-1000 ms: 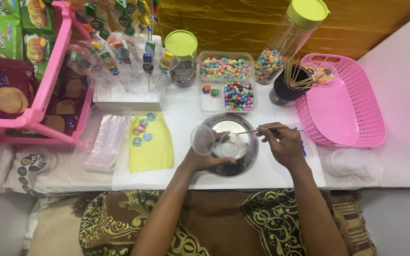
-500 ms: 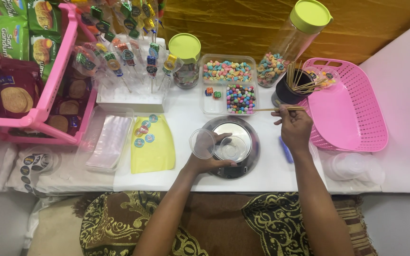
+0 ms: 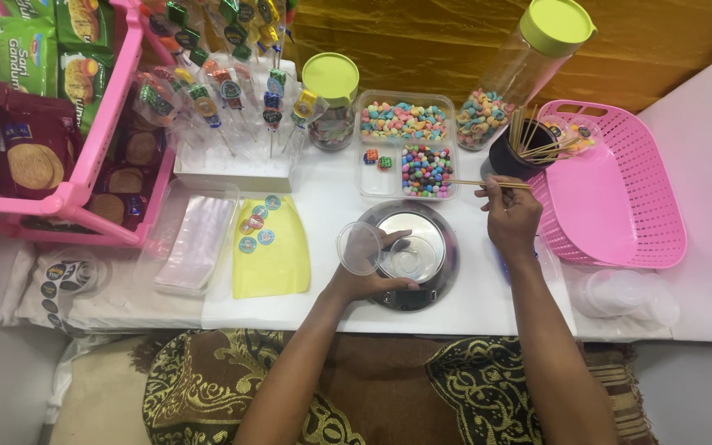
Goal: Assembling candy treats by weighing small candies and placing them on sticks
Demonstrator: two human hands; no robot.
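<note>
My left hand (image 3: 366, 276) holds a clear plastic cup (image 3: 362, 246) tilted on its side above a round metal kitchen scale (image 3: 422, 255). A second clear cup (image 3: 409, 257) sits on the scale's plate. My right hand (image 3: 511, 213) pinches a thin wooden skewer (image 3: 480, 184) held level, beside a black cup of several skewers (image 3: 517, 150). A divided clear tray of coloured candies (image 3: 407, 144) lies just beyond the scale.
A pink basket (image 3: 620, 194) stands at the right, with clear lids (image 3: 626, 295) in front of it. A tall candy jar (image 3: 521, 70) and a short jar (image 3: 331, 99) have green lids. Lollipops in a white stand (image 3: 232, 169), a yellow sticker sheet (image 3: 267, 247), clear bags (image 3: 195, 243) and a pink biscuit rack (image 3: 67, 194) fill the left.
My right hand lifted away from the cup on the scale and moved back and right with a skewer toward the black cup. My left hand kept the tilted cup near the scale.
</note>
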